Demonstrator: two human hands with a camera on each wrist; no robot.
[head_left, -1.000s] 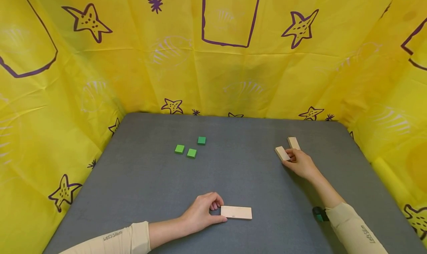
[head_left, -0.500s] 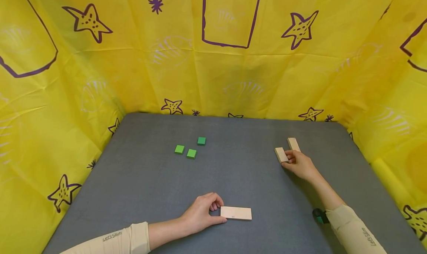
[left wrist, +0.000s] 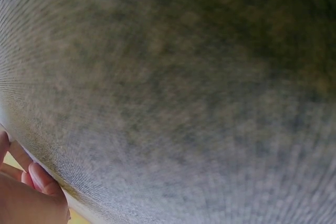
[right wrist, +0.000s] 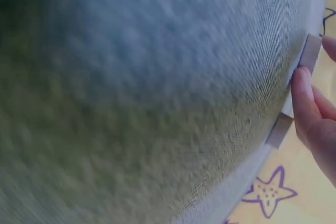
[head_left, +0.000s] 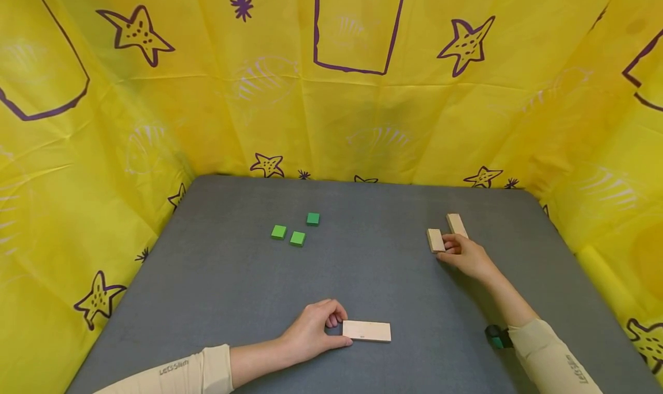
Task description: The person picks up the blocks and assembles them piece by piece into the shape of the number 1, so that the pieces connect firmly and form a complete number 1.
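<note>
Left grip (head_left: pixel 311 332) pinches the near block (head_left: pixel 367 331); right grip (head_left: pixel 468 257), 1 farther block (head_left: pixel 435 240).

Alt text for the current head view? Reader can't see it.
A person's left hand pinches one end of a wooden block near the front of a gray table; the right hand holds a second block farther back at right, beside a third block. Three small green blocks lie left of center toward the back. Yellow starfish-print cloth hangs behind.
</note>
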